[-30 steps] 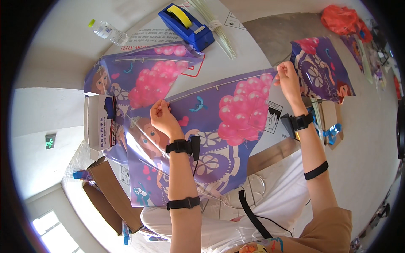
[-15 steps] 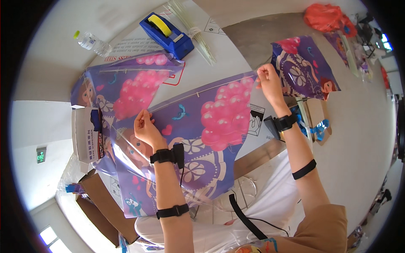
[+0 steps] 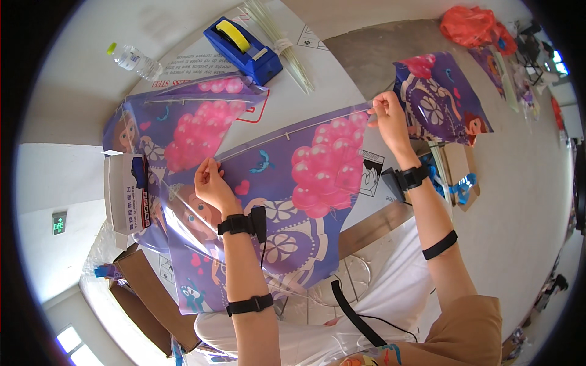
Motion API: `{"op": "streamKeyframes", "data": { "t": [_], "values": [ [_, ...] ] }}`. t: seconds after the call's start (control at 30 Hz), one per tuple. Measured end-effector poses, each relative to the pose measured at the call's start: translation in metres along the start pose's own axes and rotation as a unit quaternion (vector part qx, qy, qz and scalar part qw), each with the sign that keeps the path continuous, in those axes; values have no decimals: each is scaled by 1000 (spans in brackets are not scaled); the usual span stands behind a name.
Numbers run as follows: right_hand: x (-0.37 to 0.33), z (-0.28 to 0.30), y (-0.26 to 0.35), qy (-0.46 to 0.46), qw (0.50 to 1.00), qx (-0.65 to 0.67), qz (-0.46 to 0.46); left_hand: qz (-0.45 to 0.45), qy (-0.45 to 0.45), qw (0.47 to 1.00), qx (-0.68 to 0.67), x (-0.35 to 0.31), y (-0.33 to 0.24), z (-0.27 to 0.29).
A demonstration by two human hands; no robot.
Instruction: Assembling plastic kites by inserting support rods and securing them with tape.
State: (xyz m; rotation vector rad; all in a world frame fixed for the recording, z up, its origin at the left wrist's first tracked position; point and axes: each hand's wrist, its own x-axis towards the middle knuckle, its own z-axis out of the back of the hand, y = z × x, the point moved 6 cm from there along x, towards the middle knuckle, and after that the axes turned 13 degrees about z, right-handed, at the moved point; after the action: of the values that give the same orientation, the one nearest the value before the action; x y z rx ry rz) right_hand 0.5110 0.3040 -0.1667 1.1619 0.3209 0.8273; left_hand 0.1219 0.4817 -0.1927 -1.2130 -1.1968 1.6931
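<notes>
A thin plastic sheet [image 3: 278,174], purple with printed pink balloons and a figure in a gown, spreads across the white board and hangs over my lap. Along its upper edge runs a thin pale stick [image 3: 290,134]. My left hand [image 3: 212,186] pinches that edge near the middle of the picture. At the far right corner of the same edge, my right hand [image 3: 389,119] is closed in a pinch. Between the two hands the edge is stretched straight. Both hands' fingertips partly hide the film they grip.
A blue tape dispenser [image 3: 259,64] with yellow tape and a bundle of pale sticks [image 3: 287,52] lie at the back. Further left are another printed sheet [image 3: 204,131], a bottle [image 3: 135,62] and a small box [image 3: 120,195]. Folded printed sheets [image 3: 436,100] and a red bag [image 3: 467,25] are right.
</notes>
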Motion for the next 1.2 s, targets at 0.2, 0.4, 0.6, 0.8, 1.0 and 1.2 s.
{"op": "streamKeyframes", "data": {
  "t": [0.2, 0.4, 0.6, 0.8, 1.0, 1.2],
  "values": [
    [0, -1, 2, -8, 1000, 9, 0, -2, 1, 1000, -9, 0, 1, 1],
    [0, 0, -1, -8, 1000, 15, 5, 3, -2, 1000, -6, 0, 1, 0],
    [-1, 0, 4, -8, 1000, 8, 1, 1, 0, 1000, -9, -1, 1, 1],
    [-1, -1, 2, -7, 1000, 18, -6, 4, -4, 1000, -3, -1, 0, 2],
    [0, 2, -3, -6, 1000, -1, -4, 2, -3, 1000, -5, -3, 0, 0],
    [-3, 0, 1, -7, 999, -35, 18, -7, -29, 999, 23, 0, 2, 6]
  ]
}}
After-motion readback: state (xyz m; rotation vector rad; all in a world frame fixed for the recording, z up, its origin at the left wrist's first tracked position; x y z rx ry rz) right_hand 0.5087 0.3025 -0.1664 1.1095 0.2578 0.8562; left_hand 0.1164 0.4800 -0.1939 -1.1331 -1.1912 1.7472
